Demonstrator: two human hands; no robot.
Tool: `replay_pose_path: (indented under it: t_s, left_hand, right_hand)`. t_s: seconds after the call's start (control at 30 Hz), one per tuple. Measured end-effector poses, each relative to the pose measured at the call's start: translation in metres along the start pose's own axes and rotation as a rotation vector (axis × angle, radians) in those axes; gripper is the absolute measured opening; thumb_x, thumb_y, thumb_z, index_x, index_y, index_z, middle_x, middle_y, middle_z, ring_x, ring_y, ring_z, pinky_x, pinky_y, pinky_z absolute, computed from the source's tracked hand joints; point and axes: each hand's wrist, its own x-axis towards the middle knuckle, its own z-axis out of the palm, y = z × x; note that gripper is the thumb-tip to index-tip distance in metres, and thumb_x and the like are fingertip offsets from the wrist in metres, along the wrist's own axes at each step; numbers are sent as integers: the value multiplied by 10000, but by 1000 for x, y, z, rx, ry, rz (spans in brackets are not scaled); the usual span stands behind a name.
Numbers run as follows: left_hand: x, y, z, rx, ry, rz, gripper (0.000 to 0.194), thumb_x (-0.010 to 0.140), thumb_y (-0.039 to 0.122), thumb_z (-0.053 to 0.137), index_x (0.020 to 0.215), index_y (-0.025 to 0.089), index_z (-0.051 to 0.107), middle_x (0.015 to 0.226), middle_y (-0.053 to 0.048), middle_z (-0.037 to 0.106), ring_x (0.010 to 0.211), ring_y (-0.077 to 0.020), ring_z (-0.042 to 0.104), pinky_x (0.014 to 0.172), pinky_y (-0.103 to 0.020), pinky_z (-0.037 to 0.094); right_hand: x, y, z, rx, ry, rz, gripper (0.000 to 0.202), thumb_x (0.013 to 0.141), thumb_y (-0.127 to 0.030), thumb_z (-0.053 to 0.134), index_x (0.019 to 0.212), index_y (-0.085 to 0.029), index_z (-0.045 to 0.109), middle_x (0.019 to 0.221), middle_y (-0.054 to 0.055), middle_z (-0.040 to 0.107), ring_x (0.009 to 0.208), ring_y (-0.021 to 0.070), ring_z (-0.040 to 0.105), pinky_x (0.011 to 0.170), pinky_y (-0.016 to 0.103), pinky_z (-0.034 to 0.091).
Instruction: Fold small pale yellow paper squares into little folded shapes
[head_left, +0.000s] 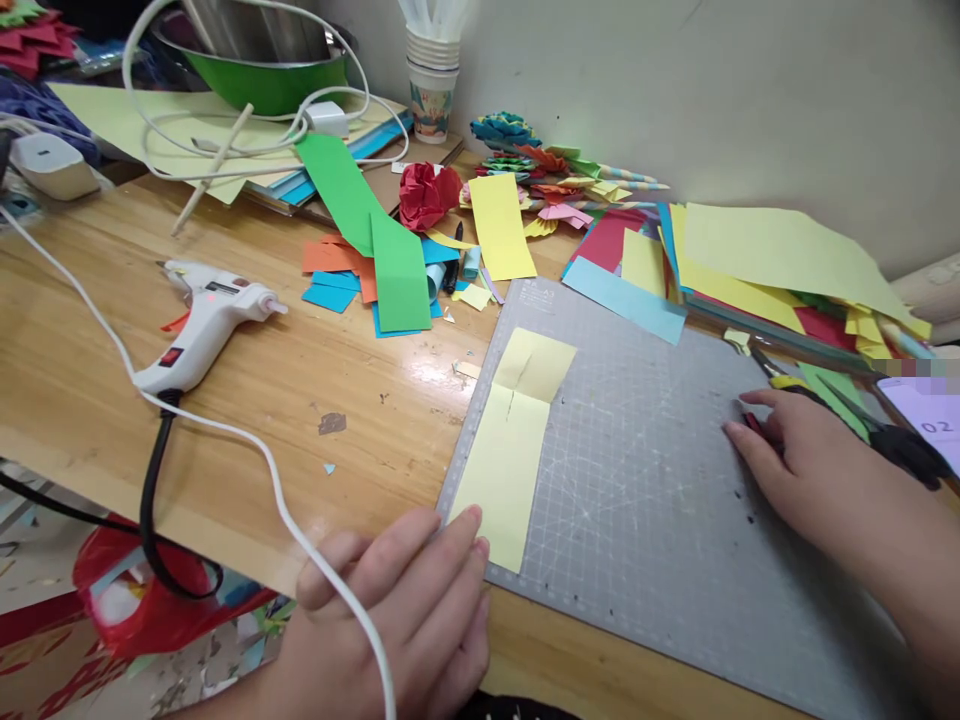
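A pale yellow paper strip (502, 470) with a crease across it and dark marks near its upper part lies on the left side of the grey cutting mat (637, 480). My left hand (405, 600) rests at the strip's lower left corner, its fingers close together and bent, and whether anything is under them is hidden. On the mat's right side, my right hand (795, 450) has thumb and forefinger around a small dark red thing, mostly hidden. Beside that hand lie scissors with black handles (900, 450) and a yellow and black tool (787, 380).
A white glue gun (210, 320) lies at left, with a white cable (262, 450) running past it and over my left hand. Green strips (401, 270), a red paper flower (429, 195) and paper stacks (787, 260) are further back. A phone (926, 410) is at far right.
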Motion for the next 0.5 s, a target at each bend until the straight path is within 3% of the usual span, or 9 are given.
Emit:
replay_pose_path:
  t_s: [0.1, 0.2, 0.27, 0.3, 0.33, 0.4, 0.5]
  left_hand:
    - [-2, 0, 0, 8, -7, -5, 173, 828, 238, 579, 936, 251, 713, 1029, 63, 749, 885, -200, 648, 768, -337, 401]
    - [-5, -1, -1, 28, -6, -8, 186, 827, 205, 572, 937, 246, 717, 1006, 64, 756, 890, -197, 647, 809, -327, 400]
    - [-7, -1, -2, 38, -6, 12, 192, 817, 186, 579, 930, 242, 723, 986, 70, 759, 906, -184, 640, 853, -306, 398]
    - [-7, -1, -2, 36, -14, 18, 191, 817, 185, 579, 926, 240, 726, 986, 72, 759, 915, -178, 637, 880, -297, 395]
    - [-7, -1, -2, 31, -20, 21, 190, 820, 191, 575, 922, 238, 729, 990, 74, 759, 921, -173, 636, 901, -291, 391]
    - [-7, -1, -2, 19, -19, 4, 199, 836, 199, 557, 925, 227, 733, 1001, 68, 758, 922, -170, 640, 926, -293, 384]
    - [-6, -2, -1, 14, -11, -25, 204, 841, 203, 561, 950, 239, 729, 1011, 77, 757, 910, -167, 645, 907, -302, 384]
  right_hand:
    - [-4, -8, 1, 8, -107, 25, 284, 909, -345, 416, 1161, -240, 494, 899, 86, 658, 718, 261, 619, 618, 362, 441]
    - [-10, -23, -13, 184, -41, 75, 146, 841, -281, 517, 962, -252, 594, 815, 61, 639, 676, 234, 584, 629, 370, 421]
    - [-14, -36, -26, 527, 36, 212, 127, 825, -336, 561, 905, -257, 620, 658, 29, 538, 526, 189, 488, 506, 356, 351]
    - [-15, -44, -32, 830, 13, 235, 131, 838, -359, 560, 909, -260, 608, 621, 8, 466, 480, 161, 424, 457, 337, 307]
    - [-16, -52, -37, 1110, -49, 237, 110, 842, -365, 552, 878, -271, 595, 604, -19, 377, 459, 142, 369, 427, 321, 275]
    - [-15, -68, -44, 1454, -226, 286, 96, 847, -340, 545, 795, -266, 579, 627, -54, 240, 436, 104, 251, 380, 277, 200]
    - [-12, -91, -45, 1690, -371, 376, 43, 843, -256, 557, 808, -239, 575, 657, -50, 277, 461, 88, 289, 357, 207, 259]
